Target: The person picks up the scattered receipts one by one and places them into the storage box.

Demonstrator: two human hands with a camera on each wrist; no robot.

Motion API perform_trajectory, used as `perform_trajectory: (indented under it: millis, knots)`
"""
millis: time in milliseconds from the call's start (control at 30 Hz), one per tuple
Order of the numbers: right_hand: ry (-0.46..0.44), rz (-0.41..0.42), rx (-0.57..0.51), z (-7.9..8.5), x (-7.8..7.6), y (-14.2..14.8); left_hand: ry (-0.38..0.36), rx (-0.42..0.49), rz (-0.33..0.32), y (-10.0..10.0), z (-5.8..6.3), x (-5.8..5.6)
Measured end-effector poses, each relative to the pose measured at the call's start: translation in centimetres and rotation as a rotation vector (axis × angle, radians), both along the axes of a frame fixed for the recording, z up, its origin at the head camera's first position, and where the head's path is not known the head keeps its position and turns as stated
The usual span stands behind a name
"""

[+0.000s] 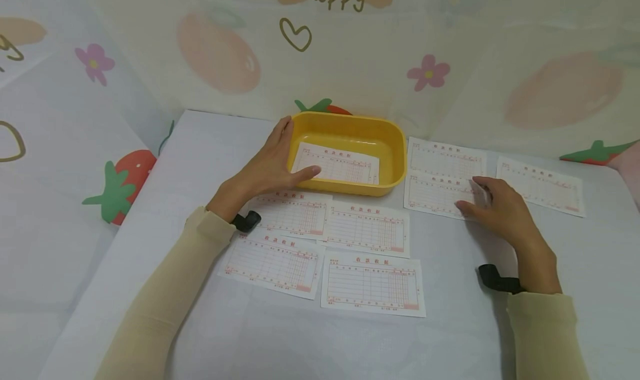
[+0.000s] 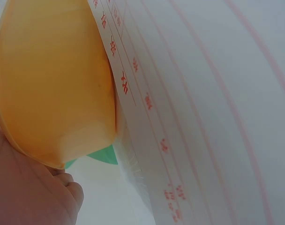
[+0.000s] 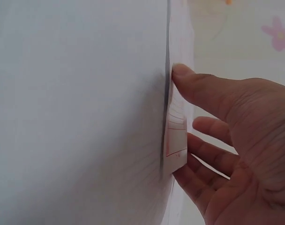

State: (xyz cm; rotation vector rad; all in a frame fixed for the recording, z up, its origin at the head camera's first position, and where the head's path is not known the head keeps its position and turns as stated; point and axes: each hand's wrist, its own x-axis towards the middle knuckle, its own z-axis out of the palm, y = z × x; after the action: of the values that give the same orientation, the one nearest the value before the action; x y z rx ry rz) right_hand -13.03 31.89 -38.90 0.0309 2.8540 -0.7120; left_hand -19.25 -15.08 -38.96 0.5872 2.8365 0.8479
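A yellow plastic basin (image 1: 397,158) stands at the back of the table with a printed receipt slip (image 1: 345,165) lying in it. My left hand (image 1: 265,166) holds the basin at its left end, the thumb over the front rim and the fingers along the outer wall. In the left wrist view, fingertips (image 2: 76,191) curl behind the basin (image 2: 53,79). To the right of the basin, my right hand (image 1: 507,210) pinches the right end of a receipt slip (image 1: 435,194). The right wrist view has the thumb (image 3: 203,89) on the face of this slip (image 3: 177,138), fingers at its end.
Another receipt slip (image 1: 445,153) lies just behind the held one, and one more slip (image 1: 545,185) is farther right. Several slips (image 1: 372,285) are laid out in front of the basin. A patterned cloth (image 1: 350,52) hangs behind the table.
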Motion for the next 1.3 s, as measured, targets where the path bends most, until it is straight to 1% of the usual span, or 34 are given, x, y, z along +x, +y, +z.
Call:
perform_trajectory:
  millis: [400,600,733,933,1200,1300]
  knots:
    - [0.04,-0.03,-0.023,0.0,0.3,-0.1,-0.004,-0.005,0.002,0.0,-0.1,-0.1]
    - [0.09,-0.022,-0.022,0.0,0.4,0.1,-0.007,-0.003,0.001,0.1,-0.2,-0.1]
    - [0.095,-0.014,-0.024,0.1,0.5,0.4,-0.009,-0.006,0.0,0.1,-0.3,-0.2]
    - [0.086,-0.007,-0.022,0.9,0.5,0.9,-0.008,-0.002,0.0,0.0,-0.3,-0.1]
    - [0.157,-0.003,-0.001,2.1,0.8,1.6,0.01,0.0,-0.004,-0.1,-0.3,-0.1]
    - [0.155,-0.025,0.006,2.6,0.9,1.6,0.01,-0.001,-0.004,-0.1,-0.3,-0.1]
